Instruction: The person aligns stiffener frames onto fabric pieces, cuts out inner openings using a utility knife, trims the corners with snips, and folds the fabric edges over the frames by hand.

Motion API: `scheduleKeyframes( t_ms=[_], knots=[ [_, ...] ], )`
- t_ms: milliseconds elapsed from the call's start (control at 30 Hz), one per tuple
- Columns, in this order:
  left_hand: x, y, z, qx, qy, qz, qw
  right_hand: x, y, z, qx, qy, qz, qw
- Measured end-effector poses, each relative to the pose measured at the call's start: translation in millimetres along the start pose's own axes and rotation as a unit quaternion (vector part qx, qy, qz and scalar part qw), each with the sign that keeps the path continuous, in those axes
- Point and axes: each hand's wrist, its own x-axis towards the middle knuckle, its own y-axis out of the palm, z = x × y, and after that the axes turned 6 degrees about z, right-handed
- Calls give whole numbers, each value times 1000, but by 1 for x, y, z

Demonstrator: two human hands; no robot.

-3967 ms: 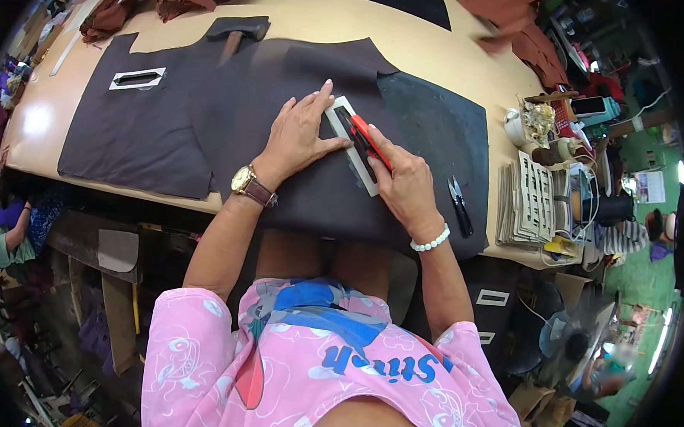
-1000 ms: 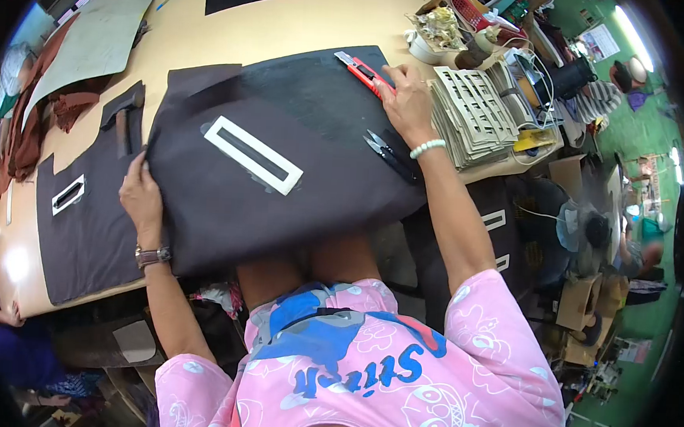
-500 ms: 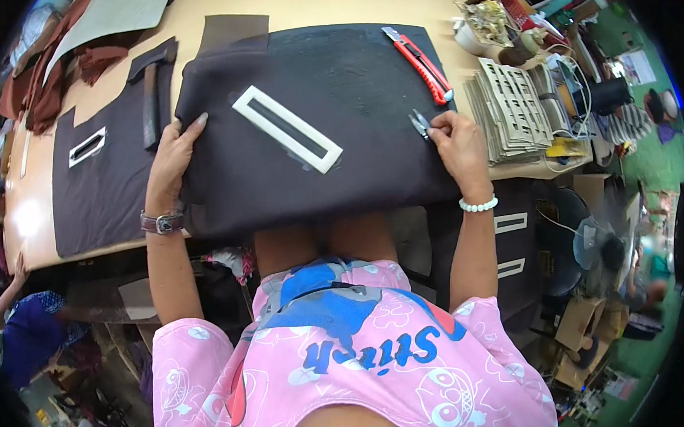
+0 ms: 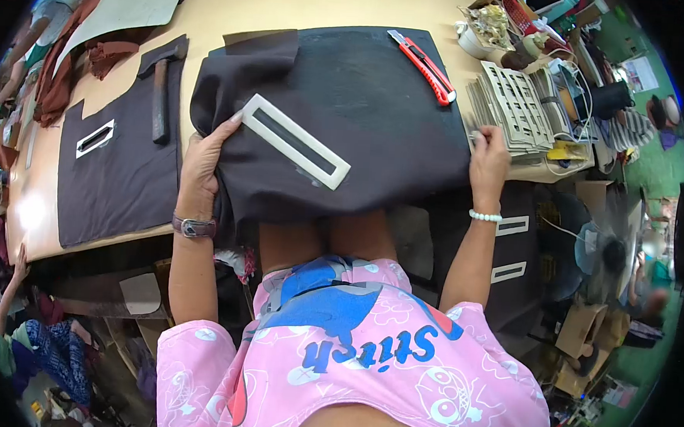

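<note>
Dark brown fabric (image 4: 282,183) lies over a black board (image 4: 350,67) and hangs over the table's front edge. On it sits a white rectangular frame (image 4: 295,141) with a long narrow slot, set at a slant. My left hand (image 4: 204,160) pinches the fabric's left side, thumb on top near the frame's upper corner. My right hand (image 4: 491,148) is closed at the board's right edge, on the thread snips (image 4: 473,140), which are blurred and mostly hidden by the fingers. A red box cutter (image 4: 425,69) lies on the board's upper right.
At left lie another dark fabric piece (image 4: 119,186) with a small white frame (image 4: 95,139) and a hammer (image 4: 160,99). Stacked slotted cards (image 4: 518,107) stand at right by a white container (image 4: 475,43). Another person's hand (image 4: 21,262) touches the table's left edge.
My right hand has moved right with the snips, away from the fabric. My left hand has shifted right, bunching the fabric's left side and bringing its thumb to the frame.
</note>
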Motion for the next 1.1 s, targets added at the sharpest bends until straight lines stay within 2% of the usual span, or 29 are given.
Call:
scheduleKeyframes(
  t_ms=[33, 100, 200, 300, 367, 433, 467, 567, 700, 933, 1100],
  knots=[
    [-1, 4, 2, -4, 15, -16, 1000, 0, -4, 4, -8, -1, -33, 999],
    [-4, 9, 6, -8, 43, -51, 998, -5, -16, 34, 110, 41, -57, 991],
    [-9, 23, 10, -67, 67, -10, 995, -20, -25, 96, 270, 26, 50, 961],
    [-21, 41, 11, -88, 61, 8, 994, -37, -17, 146, 430, 6, 192, 882],
    [-29, 49, 13, -70, 64, 24, 995, -46, -8, 160, 414, -6, 272, 869],
    [-39, 58, 12, -49, 90, 6, 995, -56, 5, 165, 438, -51, 297, 847],
    [-44, 61, 10, -40, 101, 8, 994, -62, 7, 167, 470, -17, 317, 824],
    [-53, 64, 2, -34, 115, 15, 993, -72, 8, 162, 488, 35, 354, 797],
    [-56, 63, 1, -28, 124, 13, 992, -79, -2, 159, 526, 75, 376, 760],
    [-69, 76, 3, -55, 111, 55, 991, -92, -1, 157, 548, 89, 355, 752],
    [-73, 80, 10, -10, 128, 84, 988, -92, -3, 153, 570, 106, 345, 738]
  ],
)
